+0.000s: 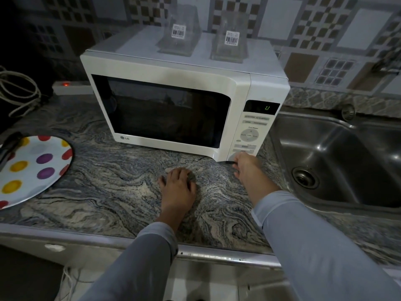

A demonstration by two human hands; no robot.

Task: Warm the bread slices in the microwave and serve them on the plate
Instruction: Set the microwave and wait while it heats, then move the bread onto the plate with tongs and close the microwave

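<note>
A white microwave (171, 68) stands on the marble counter with its door closed and its window dark; a green digit glows on its display. No bread shows through the glass. My right hand (246, 168) reaches the bottom of the control panel, fingers touching the lowest button area. My left hand (178, 184) rests flat on the counter in front of the microwave, holding nothing. A white plate (32, 170) with coloured dots lies at the left edge, with dark tongs (7, 148) resting on its rim.
A steel sink (338, 161) sits right of the microwave. Two clear containers (180, 33) stand on the microwave's top. A power strip (71, 85) with a red light and coiled cable (17, 92) lie at back left.
</note>
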